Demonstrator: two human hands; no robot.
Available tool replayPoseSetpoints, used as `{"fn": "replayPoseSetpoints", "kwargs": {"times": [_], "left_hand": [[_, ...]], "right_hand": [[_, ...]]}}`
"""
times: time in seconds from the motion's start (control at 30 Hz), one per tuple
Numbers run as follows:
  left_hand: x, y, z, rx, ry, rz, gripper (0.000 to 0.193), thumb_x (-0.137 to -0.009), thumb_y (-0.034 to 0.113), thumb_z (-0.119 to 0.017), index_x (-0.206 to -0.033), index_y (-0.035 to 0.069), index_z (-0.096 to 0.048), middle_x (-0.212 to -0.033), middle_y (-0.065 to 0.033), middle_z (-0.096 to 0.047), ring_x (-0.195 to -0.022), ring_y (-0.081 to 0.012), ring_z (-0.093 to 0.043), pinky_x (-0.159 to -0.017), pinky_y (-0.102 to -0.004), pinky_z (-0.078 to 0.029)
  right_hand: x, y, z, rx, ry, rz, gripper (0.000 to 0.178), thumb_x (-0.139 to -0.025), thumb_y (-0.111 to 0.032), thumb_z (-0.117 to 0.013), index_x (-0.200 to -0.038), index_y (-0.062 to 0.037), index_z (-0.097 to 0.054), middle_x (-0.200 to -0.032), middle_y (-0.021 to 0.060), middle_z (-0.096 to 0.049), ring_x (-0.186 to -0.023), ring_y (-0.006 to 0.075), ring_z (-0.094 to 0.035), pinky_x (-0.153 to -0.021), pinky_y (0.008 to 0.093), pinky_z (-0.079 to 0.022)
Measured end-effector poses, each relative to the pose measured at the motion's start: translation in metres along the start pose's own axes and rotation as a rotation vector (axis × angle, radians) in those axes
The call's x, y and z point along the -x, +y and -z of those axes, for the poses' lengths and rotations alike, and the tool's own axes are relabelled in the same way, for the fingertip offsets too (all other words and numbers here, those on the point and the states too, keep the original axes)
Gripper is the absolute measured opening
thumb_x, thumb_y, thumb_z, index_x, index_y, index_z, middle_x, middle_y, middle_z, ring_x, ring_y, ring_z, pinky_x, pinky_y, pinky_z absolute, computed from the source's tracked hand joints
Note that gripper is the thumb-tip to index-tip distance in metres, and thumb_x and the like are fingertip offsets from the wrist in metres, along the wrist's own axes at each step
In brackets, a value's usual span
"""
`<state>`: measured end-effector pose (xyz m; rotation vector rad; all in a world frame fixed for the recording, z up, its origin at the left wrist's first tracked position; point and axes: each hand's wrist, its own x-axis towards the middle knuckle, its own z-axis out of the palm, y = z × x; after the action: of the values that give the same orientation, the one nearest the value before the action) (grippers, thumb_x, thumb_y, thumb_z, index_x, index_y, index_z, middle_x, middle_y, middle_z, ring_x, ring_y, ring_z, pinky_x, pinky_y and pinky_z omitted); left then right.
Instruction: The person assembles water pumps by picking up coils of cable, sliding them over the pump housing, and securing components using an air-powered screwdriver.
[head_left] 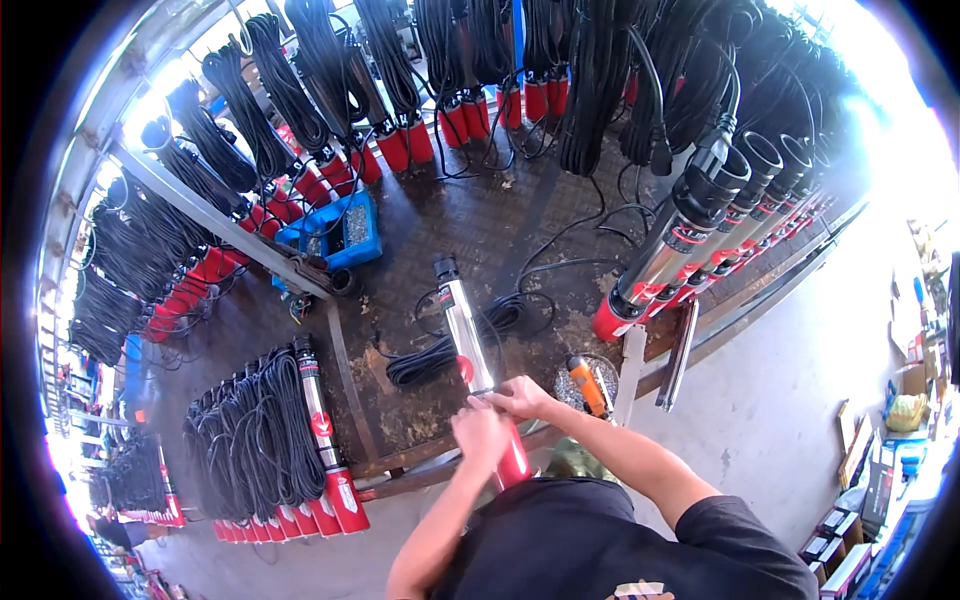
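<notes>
Both hands on one pump, a long steel tube with a red base, laid lengthways on the dark bench with its black head pointing away. Left hand clenched round the body just above the red base; right hand beside it, fingertips pinched at the steel wall, exact grip there too small to tell. Black cable of the pump coiled loose just left of the tube, not yet bundled. Just right of the pump, an orange-handled tool resting on a round dish. Further right, a row of standing pumps leaning against the bench edge, apparently waiting. Left of the pump, a blue crate of small parts; below the bench, finished-looking units with tied cables. Beyond, many more hung along the racks. Judged so: one unit mid-work, many done, several left.
</notes>
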<state>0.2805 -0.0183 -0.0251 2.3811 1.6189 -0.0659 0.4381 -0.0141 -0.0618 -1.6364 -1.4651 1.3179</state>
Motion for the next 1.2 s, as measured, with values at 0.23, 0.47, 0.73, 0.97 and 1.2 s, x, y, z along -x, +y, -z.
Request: {"fn": "replayPoseSetpoints", "kwargs": {"times": [0.23, 0.47, 0.73, 0.97, 1.2], "left_hand": [[-0.05, -0.05, 0.0, 1.443, -0.484, 0.334, 0.051, -0.07, 0.001, -0.083, -0.117, -0.001, -0.062, -0.099, -0.0087, -0.069, -0.086, -0.023, -0.069, -0.08, -0.0379, -0.059], [-0.044, -0.014, -0.052, 1.387, -0.114, 0.413, 0.067, -0.06, 0.003, -0.088, -0.113, 0.001, -0.048, -0.103, -0.015, -0.065, -0.092, -0.0237, -0.067, -0.082, -0.0397, -0.057], [-0.037, -0.011, -0.022, 1.522, -0.16, 0.443, 0.076, -0.061, -0.001, -0.086, -0.124, 0.0, -0.043, -0.106, -0.0157, -0.064, -0.091, -0.0237, -0.068, -0.078, -0.039, -0.059], [-0.038, -0.026, -0.028, 1.608, -0.211, 0.41, 0.08, -0.064, -0.002, -0.085, -0.129, -0.001, -0.038, -0.108, -0.0165, -0.062, -0.092, -0.0249, -0.067, -0.08, -0.0403, -0.058], [-0.034, -0.026, -0.02, 1.582, -0.231, 0.458, 0.079, -0.064, -0.002, -0.084, -0.128, 0.0, -0.037, -0.107, -0.0162, -0.063, -0.092, -0.0249, -0.067, -0.081, -0.0405, -0.058]], "right_hand": [[-0.018, 0.016, 0.032, -0.202, -0.33, -0.147, 0.057, -0.091, -0.049, -0.068, -0.098, 0.0083, -0.07, -0.081, 0.0116, -0.071, -0.071, 0.0182, -0.071, -0.066, 0.0301, -0.06], [0.035, -0.016, 0.09, 0.673, 0.232, 0.004, 0.035, -0.085, -0.037, -0.072, -0.103, -0.0084, -0.063, -0.078, 0.0123, -0.072, -0.075, 0.0361, -0.07, -0.068, 0.0467, -0.055], [0.098, 0.027, 0.075, 1.108, 0.041, 0.236, 0.02, -0.075, -0.014, -0.067, -0.094, -0.011, -0.062, -0.09, 0.0063, -0.067, -0.095, 0.027, -0.065, -0.072, 0.0435, -0.056], [0.098, 0.029, 0.074, 1.078, 0.072, 0.016, 0.011, -0.076, -0.011, -0.065, -0.087, -0.0101, -0.068, -0.09, 0.0079, -0.071, -0.091, 0.0295, -0.07, -0.073, 0.0465, -0.057], [0.093, 0.0, 0.069, 0.703, 0.361, 0.148, 0.018, -0.084, -0.013, -0.064, -0.098, -0.0067, -0.072, -0.089, 0.0109, -0.074, -0.078, 0.0294, -0.072, -0.07, 0.0431, -0.057]]}}
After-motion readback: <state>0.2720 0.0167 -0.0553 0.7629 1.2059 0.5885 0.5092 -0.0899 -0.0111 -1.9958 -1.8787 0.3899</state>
